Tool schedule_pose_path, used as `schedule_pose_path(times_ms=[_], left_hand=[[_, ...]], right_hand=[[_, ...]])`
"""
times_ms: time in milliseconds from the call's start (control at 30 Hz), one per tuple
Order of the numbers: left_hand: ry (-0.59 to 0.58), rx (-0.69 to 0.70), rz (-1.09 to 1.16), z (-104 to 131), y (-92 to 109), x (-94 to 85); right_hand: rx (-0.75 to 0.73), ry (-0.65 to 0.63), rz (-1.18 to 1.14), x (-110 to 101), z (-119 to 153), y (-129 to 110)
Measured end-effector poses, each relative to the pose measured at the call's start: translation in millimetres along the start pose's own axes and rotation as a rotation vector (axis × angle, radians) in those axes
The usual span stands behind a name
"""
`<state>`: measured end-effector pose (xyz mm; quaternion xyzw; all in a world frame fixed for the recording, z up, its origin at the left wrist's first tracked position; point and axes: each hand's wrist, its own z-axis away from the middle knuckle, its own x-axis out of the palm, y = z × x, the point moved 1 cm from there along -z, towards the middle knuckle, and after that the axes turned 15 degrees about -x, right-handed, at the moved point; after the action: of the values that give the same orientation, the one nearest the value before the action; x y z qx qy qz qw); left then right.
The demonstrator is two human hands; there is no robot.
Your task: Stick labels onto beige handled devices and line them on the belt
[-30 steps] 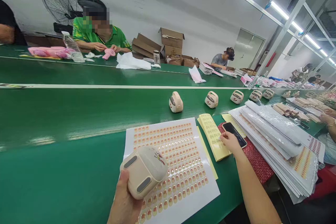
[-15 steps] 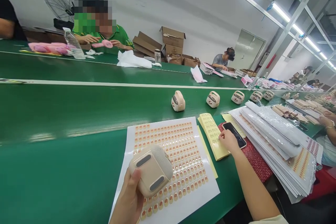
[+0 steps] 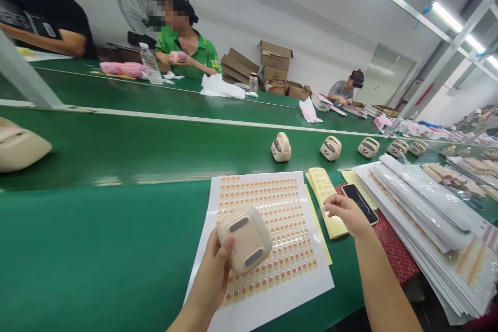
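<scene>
Head view: left hand (image 3: 212, 270) grips rounded beige plastic device (image 3: 246, 239), base unlabelled; pinched right hand (image 3: 350, 213), contents unclear, over yellow label sheet (image 3: 321, 190).

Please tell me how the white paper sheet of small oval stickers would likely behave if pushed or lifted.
The sheet looks thin, so it would probably droop if lifted by a corner. Lying flat on the smooth green tabletop, it may slide when pushed, perhaps dragging the yellow paper that shows beneath its right edge.
</scene>
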<state>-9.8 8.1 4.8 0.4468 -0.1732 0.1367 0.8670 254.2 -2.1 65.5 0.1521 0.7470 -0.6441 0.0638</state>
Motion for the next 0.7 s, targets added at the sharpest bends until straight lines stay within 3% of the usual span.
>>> schedule_pose_path(times_ms=[167,300,433,700], left_hand=[[-0.025,0.048,-0.007,0.4,-1.6,4.5],[-0.047,0.099,-0.008,1.0,-2.1,7.0],[-0.065,0.094,-0.008,1.8,-1.4,7.0],[-0.057,0.097,-0.006,6.7,-0.1,7.8]], right_hand=[[-0.063,-0.293,-0.231,65.7,-1.3,-34.9],[-0.058,-0.37,-0.15,99.1,-7.0,-42.6],[-0.057,-0.372,-0.079,110.2,-10.7,-40.2],[-0.086,-0.352,-0.012,111.6,-9.8,-41.3]])
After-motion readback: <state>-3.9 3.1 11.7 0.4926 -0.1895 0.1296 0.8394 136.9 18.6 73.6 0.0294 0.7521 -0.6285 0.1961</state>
